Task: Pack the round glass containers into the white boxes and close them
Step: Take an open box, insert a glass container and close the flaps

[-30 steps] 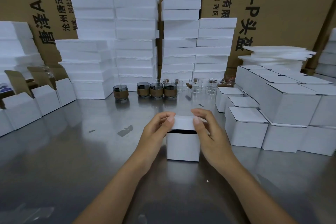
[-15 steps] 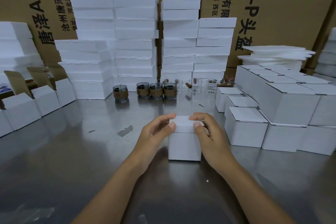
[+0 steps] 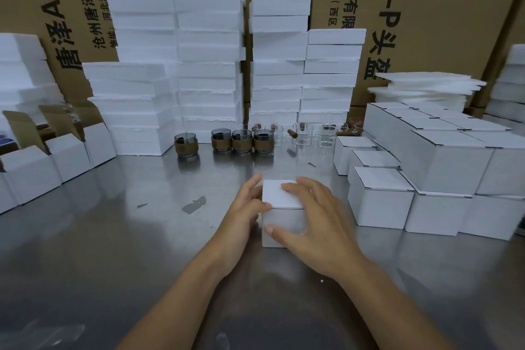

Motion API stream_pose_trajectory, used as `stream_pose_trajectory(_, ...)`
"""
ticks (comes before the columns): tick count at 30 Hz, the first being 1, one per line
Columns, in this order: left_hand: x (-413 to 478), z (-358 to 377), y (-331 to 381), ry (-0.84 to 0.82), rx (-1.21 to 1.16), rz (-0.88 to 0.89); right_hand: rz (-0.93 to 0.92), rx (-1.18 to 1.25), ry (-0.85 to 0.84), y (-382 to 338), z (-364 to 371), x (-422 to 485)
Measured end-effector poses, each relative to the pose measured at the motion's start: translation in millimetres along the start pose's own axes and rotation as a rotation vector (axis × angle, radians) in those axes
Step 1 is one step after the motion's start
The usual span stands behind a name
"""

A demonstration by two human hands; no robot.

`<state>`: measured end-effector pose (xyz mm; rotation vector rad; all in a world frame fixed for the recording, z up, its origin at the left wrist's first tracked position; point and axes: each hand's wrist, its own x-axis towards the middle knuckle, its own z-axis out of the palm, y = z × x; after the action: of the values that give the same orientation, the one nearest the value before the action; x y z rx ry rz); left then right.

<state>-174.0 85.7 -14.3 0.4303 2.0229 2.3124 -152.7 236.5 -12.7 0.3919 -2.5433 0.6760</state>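
white box (image 3: 277, 199) lid down | left hand (image 3: 244, 214) grips side | right hand (image 3: 318, 224) grips top

One closed white box (image 3: 284, 219) sits near centre, held by two hands, a left hand (image 3: 244, 207) and a right hand (image 3: 318, 224). Far behind stand four dark glass containers (image 3: 241, 142) with brown bands, one left of a row of three, beside clear glasses (image 3: 302, 136) too overlapped to count. At least three open boxes (image 3: 71, 150) stand at left; the closed boxes (image 3: 380, 199) stacked at right are too many to count.
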Motion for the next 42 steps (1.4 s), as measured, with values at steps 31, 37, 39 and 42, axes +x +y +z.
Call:
stream_pose_trajectory(31,-7.4,0.0,7.6,0.013,-0.005,0.016,0.199,-0.576,-0.226,69.4,-142.1,71.7)
stream_pose_trajectory(37,-10.6,-0.7,7.8,0.027,-0.002,0.018,0.173,-0.625,-0.311,69.4,-141.0,73.9)
stream_pose_trajectory(39,-10.5,-1.5,6.9,0.029,-0.001,0.021,0.163,-0.641,-0.331,67.8,-141.2,76.6)
stream_pose_trajectory(42,-9.4,-1.9,6.0,0.023,0.006,0.028,0.120,-0.706,-0.356,65.3,-140.3,80.9)
